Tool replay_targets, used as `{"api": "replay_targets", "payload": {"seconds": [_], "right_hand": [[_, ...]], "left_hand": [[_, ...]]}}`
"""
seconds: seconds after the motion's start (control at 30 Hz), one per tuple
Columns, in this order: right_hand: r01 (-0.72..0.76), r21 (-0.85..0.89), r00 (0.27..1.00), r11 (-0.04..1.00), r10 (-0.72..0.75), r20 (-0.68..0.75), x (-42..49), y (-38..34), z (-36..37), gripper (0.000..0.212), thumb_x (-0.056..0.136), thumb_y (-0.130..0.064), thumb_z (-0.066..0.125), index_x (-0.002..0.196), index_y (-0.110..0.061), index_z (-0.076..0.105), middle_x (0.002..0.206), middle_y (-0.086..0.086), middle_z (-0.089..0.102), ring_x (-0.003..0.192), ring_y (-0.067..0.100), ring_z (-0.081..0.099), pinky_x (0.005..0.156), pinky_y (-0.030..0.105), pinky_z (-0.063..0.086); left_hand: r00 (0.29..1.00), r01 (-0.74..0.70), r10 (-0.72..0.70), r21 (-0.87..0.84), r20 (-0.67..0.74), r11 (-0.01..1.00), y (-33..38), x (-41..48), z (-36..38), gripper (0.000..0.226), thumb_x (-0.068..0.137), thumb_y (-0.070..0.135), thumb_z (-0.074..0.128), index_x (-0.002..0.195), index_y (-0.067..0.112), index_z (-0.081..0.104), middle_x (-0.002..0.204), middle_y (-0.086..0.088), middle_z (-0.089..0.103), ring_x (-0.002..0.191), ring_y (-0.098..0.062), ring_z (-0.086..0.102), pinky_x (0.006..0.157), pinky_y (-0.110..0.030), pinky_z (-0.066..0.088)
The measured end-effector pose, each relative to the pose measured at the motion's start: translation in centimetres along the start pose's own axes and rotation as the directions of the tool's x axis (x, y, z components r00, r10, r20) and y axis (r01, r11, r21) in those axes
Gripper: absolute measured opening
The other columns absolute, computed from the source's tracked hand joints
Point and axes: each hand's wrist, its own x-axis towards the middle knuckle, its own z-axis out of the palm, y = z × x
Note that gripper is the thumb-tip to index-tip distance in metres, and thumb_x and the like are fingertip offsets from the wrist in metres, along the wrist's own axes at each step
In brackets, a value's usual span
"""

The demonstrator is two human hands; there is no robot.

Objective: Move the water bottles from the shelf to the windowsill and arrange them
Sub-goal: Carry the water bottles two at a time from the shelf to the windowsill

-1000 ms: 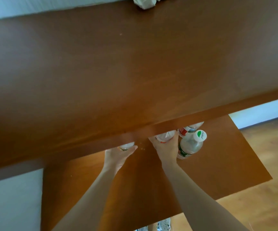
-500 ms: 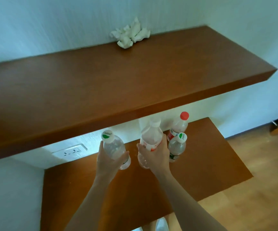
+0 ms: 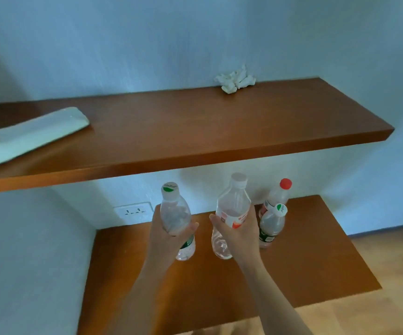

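My left hand [image 3: 165, 240] grips a small clear water bottle with a green-and-white cap [image 3: 174, 215], held above the lower wooden shelf [image 3: 304, 262]. My right hand [image 3: 240, 234] grips a taller clear bottle with a red label and a clear cap [image 3: 233, 206]. Both bottles are upright and off the shelf. Two more bottles stand at the back of the lower shelf, right of my right hand: one with a red cap [image 3: 277, 195] and, in front of it, one with a green-and-white cap [image 3: 271, 226].
An upper wooden shelf [image 3: 219, 131] juts out above the bottles, with a crumpled white tissue [image 3: 234, 79] at the back and a pale cloth pouch [image 3: 26, 134] at the left. A wall socket [image 3: 134, 211] sits behind the lower shelf. Wooden floor [image 3: 393, 274] lies to the right.
The view has pulled back from under the upper shelf. Both hands have lifted their bottles up and toward me, away from the two bottles left standing.
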Motion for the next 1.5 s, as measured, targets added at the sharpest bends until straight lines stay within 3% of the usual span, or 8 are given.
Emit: {"api": "replay_targets", "payload": {"seconds": [0.13, 0.27, 0.5, 0.63, 0.93, 1.1, 1.3, 1.5], "right_hand": [[0.047, -0.038, 0.992, 0.998, -0.042, 0.122, -0.5, -0.8, 3.3, 0.067, 0.077, -0.039, 0.083, 0.126, -0.039, 0.038, 0.109, -0.031, 0.05, 0.096, -0.003, 0.058, 0.066, 0.002, 0.046], [0.114, -0.022, 0.943, 0.993, -0.101, 0.317, -0.9, -1.2, 7.2, 0.068, 0.071, -0.042, 0.087, 0.121, -0.04, 0.041, 0.109, -0.021, 0.057, 0.099, 0.005, 0.062, 0.084, 0.017, 0.055], [0.188, 0.139, 0.669, 0.972, -0.23, 0.706, -4.2, -2.4, 11.2, 0.064, 0.066, -0.05, 0.082, 0.119, -0.037, 0.049, 0.1, -0.019, 0.065, 0.097, 0.01, 0.069, 0.077, 0.027, 0.062], [0.193, 0.222, 0.469, 0.956, -0.289, 0.834, -8.3, -3.4, 11.9, 0.067, 0.07, -0.037, 0.085, 0.126, -0.037, 0.047, 0.109, -0.017, 0.064, 0.103, 0.001, 0.065, 0.079, 0.019, 0.058], [0.121, 0.246, 0.001, 0.962, -0.248, 0.969, -20.6, -3.1, 11.5, 0.061, 0.07, -0.038, 0.088, 0.119, -0.034, 0.053, 0.104, -0.017, 0.068, 0.102, 0.011, 0.067, 0.085, 0.034, 0.059], [0.092, 0.257, -0.232, 0.962, -0.23, 0.945, -29.1, -3.0, 10.3, 0.061, 0.068, -0.031, 0.089, 0.115, -0.042, 0.052, 0.107, -0.029, 0.065, 0.103, -0.004, 0.063, 0.083, 0.01, 0.048], [0.107, 0.25, -0.483, 0.962, -0.169, 0.859, -39.8, -2.6, 7.6, 0.068, 0.058, -0.05, 0.084, 0.117, -0.033, 0.053, 0.11, -0.014, 0.068, 0.105, 0.003, 0.064, 0.092, 0.031, 0.052], [0.171, 0.315, -0.645, 0.933, -0.136, 0.752, -50.0, -2.5, 5.5, 0.071, 0.057, -0.052, 0.084, 0.117, -0.036, 0.048, 0.112, -0.018, 0.063, 0.105, -0.001, 0.06, 0.087, 0.022, 0.051]], "left_hand": [[0.986, 0.079, -0.073, 0.032, -0.148, 0.996, -0.7, -1.3, -3.4, 0.072, 0.069, 0.036, 0.085, 0.127, 0.035, 0.041, 0.111, 0.011, 0.057, 0.105, -0.015, 0.059, 0.088, -0.031, 0.05], [0.952, 0.091, -0.082, 0.017, -0.296, 0.996, -0.4, -4.2, -6.7, 0.063, 0.067, 0.045, 0.085, 0.114, 0.044, 0.042, 0.105, 0.014, 0.057, 0.098, -0.01, 0.061, 0.074, -0.017, 0.05], [0.776, 0.095, -0.048, 0.042, -0.629, 0.995, 0.1, -12.2, -10.4, 0.067, 0.065, 0.055, 0.079, 0.119, 0.031, 0.047, 0.101, 0.001, 0.06, 0.095, -0.019, 0.063, 0.076, -0.036, 0.061], [0.588, 0.176, -0.085, 0.025, -0.804, 0.984, 0.7, -18.9, -10.4, 0.064, 0.061, 0.06, 0.076, 0.115, 0.051, 0.042, 0.106, 0.011, 0.059, 0.101, -0.006, 0.06, 0.071, -0.021, 0.055], [0.138, 0.272, -0.157, -0.115, -0.978, 0.955, 1.5, -34.6, -7.8, 0.053, 0.063, 0.035, 0.085, 0.102, 0.048, 0.052, 0.096, 0.012, 0.063, 0.094, -0.011, 0.062, 0.083, -0.04, 0.057], [-0.129, 0.307, -0.175, -0.207, -0.976, 0.929, 1.8, -43.7, -5.5, 0.05, 0.061, 0.04, 0.084, 0.101, 0.041, 0.053, 0.094, 0.013, 0.064, 0.093, -0.013, 0.063, 0.084, -0.044, 0.056], [-0.407, 0.349, -0.122, -0.278, -0.905, 0.895, 2.4, -53.9, -2.7, 0.053, 0.061, 0.043, 0.083, 0.103, 0.041, 0.051, 0.096, 0.014, 0.062, 0.096, -0.007, 0.061, 0.077, -0.019, 0.05], [-0.562, 0.36, -0.073, -0.323, -0.824, 0.876, 2.1, -62.8, -2.0, 0.059, 0.07, 0.037, 0.086, 0.104, 0.058, 0.042, 0.1, 0.03, 0.057, 0.1, 0.004, 0.059, 0.074, -0.016, 0.05]]}}
